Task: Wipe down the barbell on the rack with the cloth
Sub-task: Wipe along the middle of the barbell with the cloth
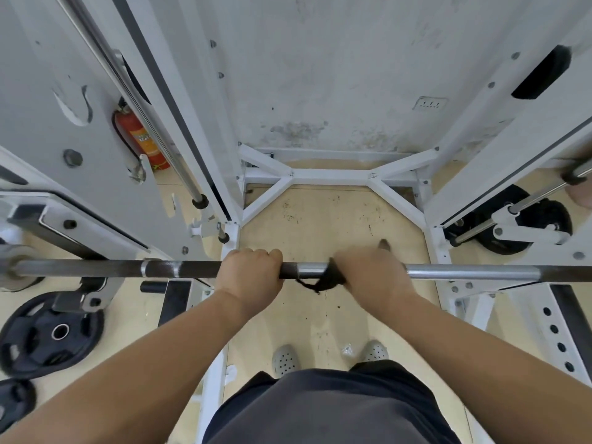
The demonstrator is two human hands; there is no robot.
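The barbell [464,271] lies flat across the white rack [333,176], running from one side of the view to the other. Both hands are on it, near its middle, with the knuckles up.

The left hand [248,274] is wrapped tight around a dark part of the bar, with bare skin on the metal. The right hand [373,274] is just beside it, on the shiny part. It grips the bar with a black cloth [320,282] bunched under the fingers. Most of the cloth is hidden under that hand. One end sticks out between the two hands, and a small bit hangs down below the bar. The right hand looks a little blurry.

Down below is a pale floor [320,219] with dark scuff marks. The person's two light shoes [285,360] stand on it, under the bar. A black weight plate [48,334] lies flat on the floor at the left. Another round plate [512,219] sits low by the right post. A red fire extinguisher [141,139] stands by the wall, behind the left post.
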